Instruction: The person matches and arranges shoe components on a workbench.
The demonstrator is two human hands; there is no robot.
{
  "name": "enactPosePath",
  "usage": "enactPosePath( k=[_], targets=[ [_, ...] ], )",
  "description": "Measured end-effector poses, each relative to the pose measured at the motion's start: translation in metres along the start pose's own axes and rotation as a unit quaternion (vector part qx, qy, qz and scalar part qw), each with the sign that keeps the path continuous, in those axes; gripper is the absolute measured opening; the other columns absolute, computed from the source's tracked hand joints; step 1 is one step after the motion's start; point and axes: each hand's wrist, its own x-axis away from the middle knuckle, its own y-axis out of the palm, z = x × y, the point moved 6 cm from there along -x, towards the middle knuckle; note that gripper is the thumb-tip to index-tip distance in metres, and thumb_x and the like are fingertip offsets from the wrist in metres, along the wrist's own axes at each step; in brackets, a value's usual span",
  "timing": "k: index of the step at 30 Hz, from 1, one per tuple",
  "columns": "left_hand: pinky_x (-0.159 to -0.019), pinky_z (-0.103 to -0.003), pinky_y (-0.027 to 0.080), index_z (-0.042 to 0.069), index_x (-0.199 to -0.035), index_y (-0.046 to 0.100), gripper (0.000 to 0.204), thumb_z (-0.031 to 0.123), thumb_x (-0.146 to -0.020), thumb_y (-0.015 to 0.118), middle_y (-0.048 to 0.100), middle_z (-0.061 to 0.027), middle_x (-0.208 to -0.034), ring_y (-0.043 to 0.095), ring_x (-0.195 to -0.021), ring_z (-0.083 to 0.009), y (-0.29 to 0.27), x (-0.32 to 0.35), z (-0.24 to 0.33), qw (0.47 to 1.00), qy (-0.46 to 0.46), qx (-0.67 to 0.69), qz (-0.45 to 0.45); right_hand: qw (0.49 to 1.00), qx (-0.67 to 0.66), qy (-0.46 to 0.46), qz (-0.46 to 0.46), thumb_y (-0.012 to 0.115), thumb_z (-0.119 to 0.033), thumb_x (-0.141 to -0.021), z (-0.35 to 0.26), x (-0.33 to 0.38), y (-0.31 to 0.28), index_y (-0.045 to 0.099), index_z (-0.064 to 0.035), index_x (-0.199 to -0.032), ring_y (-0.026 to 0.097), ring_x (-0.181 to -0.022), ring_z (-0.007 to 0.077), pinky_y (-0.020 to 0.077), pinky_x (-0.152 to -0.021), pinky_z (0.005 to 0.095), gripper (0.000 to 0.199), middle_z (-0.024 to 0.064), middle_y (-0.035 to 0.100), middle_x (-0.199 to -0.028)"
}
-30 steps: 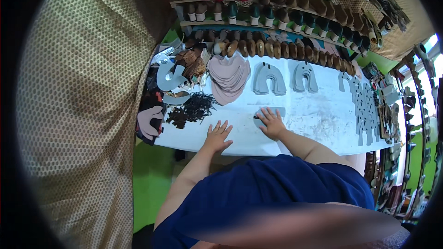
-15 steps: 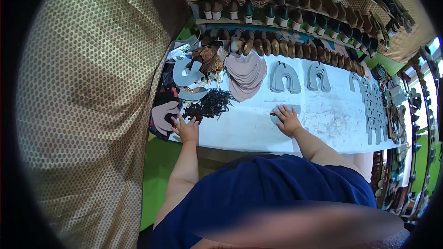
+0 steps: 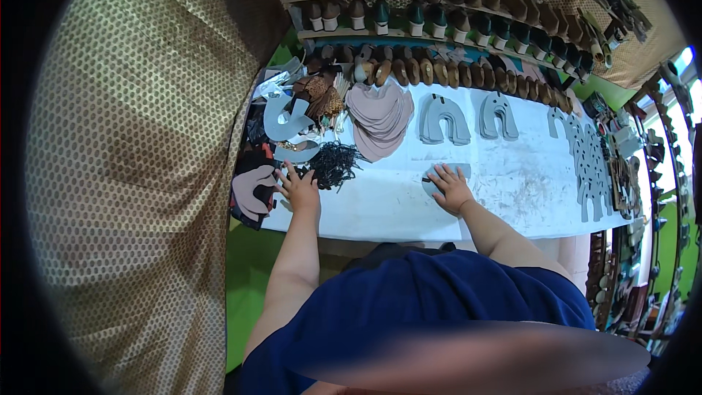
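Note:
My left hand point(image 3: 300, 190) is open, fingers spread, over small dark brown pieces that it mostly covers. Just right of its fingertips lies a tangled heap of thin black strips point(image 3: 335, 164). To its left rests a pale pink curved cut piece point(image 3: 251, 192) with a notched inner edge. My right hand point(image 3: 453, 190) lies palm down with fingers extended on a grey cut piece point(image 3: 462, 169), which shows past the fingers. Farther back, stacks of grey horseshoe-shaped pieces point(image 3: 433, 123) stand beside a fanned pile of pink pieces point(image 3: 380, 121).
Grey curved pieces point(image 3: 287, 118) and mixed scraps crowd the table's left end. More grey cut-outs point(image 3: 589, 168) line the right side of the white-covered table point(image 3: 387, 208). Shelves of heeled shoes point(image 3: 416, 20) rise behind. A patterned curtain point(image 3: 153, 161) hangs at left.
My left hand has moved away from the pink curved piece, right and farther in, over the small brown pieces. My right hand stays on the grey piece. The whole view has shifted slightly.

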Motion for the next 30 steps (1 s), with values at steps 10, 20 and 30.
enactPosePath(
  k=[10, 20, 30],
  targets=[
    [-0.117, -0.059, 0.010, 0.020, -0.086, 0.076, 0.008, 0.020, -0.078, 0.077, 0.027, -0.0111, -0.160, 0.015, -0.147, -0.0430, -0.014, 0.003, 0.013, 0.996, -0.010, 0.021, 0.082, 1.000, -0.022, -0.005, 0.014, 0.058, -0.038, -0.090, 0.006, -0.001, 0.003, 0.038, -0.0254, -0.150, 0.020, -0.149, 0.0272, 0.0110, -0.120, 0.0532, 0.065, 0.0056, 0.029, -0.159],
    [-0.114, -0.065, 0.011, 0.025, -0.077, 0.075, 0.003, 0.026, -0.077, 0.077, 0.042, -0.0217, -0.150, 0.021, -0.143, -0.0498, -0.067, 0.051, 0.156, 0.921, 0.292, 0.101, 0.235, 0.956, -0.266, 0.115, -0.045, 0.060, -0.042, -0.090, -0.023, -0.029, -0.033, 0.067, -0.0186, -0.125, 0.039, -0.139, 0.0276, 0.0181, -0.110, 0.0697, 0.042, 0.0126, 0.052, -0.143],
    [-0.116, -0.060, 0.003, 0.026, -0.074, 0.072, 0.010, 0.029, -0.083, 0.073, 0.049, -0.0159, -0.146, 0.017, -0.146, -0.0432, -0.060, 0.096, 0.269, 0.835, 0.456, 0.099, 0.291, 0.692, -0.700, 0.175, -0.028, 0.071, -0.024, -0.086, -0.015, -0.035, -0.074, 0.072, -0.0058, -0.089, 0.058, -0.082, 0.0131, 0.0443, -0.077, 0.0281, 0.019, 0.0041, 0.068, -0.085]
  ],
)
